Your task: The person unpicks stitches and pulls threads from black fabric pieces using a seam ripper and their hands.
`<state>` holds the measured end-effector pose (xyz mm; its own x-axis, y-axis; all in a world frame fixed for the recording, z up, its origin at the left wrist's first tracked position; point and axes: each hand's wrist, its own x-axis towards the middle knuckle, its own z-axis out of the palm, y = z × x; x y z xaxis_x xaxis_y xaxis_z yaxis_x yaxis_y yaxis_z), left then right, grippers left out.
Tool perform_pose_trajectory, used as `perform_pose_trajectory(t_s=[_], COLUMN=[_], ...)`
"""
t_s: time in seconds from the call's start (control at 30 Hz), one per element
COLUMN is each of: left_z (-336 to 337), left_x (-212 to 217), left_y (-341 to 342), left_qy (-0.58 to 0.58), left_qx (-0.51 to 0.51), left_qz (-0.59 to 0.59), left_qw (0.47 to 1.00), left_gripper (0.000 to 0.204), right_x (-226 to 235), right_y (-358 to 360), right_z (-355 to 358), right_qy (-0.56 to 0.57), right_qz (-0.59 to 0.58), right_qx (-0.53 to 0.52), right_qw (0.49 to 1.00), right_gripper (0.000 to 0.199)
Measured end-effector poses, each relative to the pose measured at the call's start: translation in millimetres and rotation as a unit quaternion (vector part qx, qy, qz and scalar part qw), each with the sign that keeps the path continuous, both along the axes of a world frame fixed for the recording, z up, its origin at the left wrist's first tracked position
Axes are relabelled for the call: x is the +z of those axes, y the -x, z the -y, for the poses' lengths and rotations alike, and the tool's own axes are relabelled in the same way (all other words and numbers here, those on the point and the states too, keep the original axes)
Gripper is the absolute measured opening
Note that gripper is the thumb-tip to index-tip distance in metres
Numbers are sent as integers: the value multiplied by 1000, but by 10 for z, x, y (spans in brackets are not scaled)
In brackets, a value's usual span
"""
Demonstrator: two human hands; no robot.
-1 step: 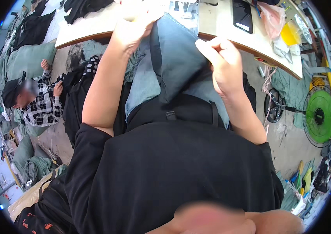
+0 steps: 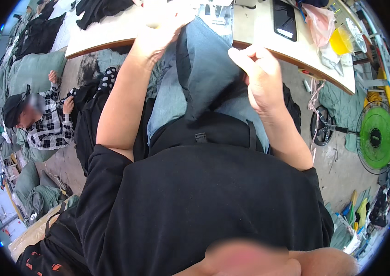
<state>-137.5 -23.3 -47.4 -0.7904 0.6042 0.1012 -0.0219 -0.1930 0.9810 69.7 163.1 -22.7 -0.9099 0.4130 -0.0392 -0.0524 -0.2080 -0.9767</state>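
Observation:
A dark blue-grey piece of cloth (image 2: 211,60) hangs from the table's edge down towards my lap, with a stitched seam along its upper edge. At its upper left corner is my left hand (image 2: 158,39), fingers curled against the cloth; glare washes out part of them. My right hand (image 2: 263,80) pinches the cloth's right edge between thumb and fingers. Just beyond the cloth, a shiny machine plate (image 2: 218,20) sits on the table, its upper part cut off and overexposed.
On the pale table (image 2: 255,27) lie a phone (image 2: 285,20), a pink plastic bag (image 2: 320,23) and a cup of orange drink (image 2: 341,40). A green fan (image 2: 375,138) stands at right. Another person (image 2: 48,117) sits at left among fabric heaps (image 2: 34,71).
My right hand has shifted slightly left, and the cloth's right edge has come with it. My left hand stays nearly in place.

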Motion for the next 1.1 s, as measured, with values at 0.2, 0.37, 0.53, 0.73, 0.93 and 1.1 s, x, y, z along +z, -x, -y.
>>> perform_pose_trajectory(t_s=[0.2,0.37,0.53,0.73,0.93,1.1], left_z=[-562,-576,-678,-761,-642,-412], left_x=[523,820,783,711,563,-27], left_y=[-219,-328,-208,-166,-44,-215], left_qy=[-240,-333,-290,-257,-202,-89], left_qx=[-7,-39,-23,-9,59,213], left_qz=[-134,-45,-66,-86,-163,-302], left_qw=[962,941,955,963,964,925], left_gripper=[34,32,27,20,14,9], right_x=[-79,-150,-172,-177,-182,-438], right_y=[52,123,129,119,123,-2], right_z=[55,125,144,160,308,399], right_qy=[25,67,63,61,-13,-99], right_qz=[15,-11,-7,2,-28,-18], right_qx=[-17,-36,-31,-38,-42,-7], right_qw=[999,997,997,997,999,995], right_gripper=[17,20,23,24,26,31])
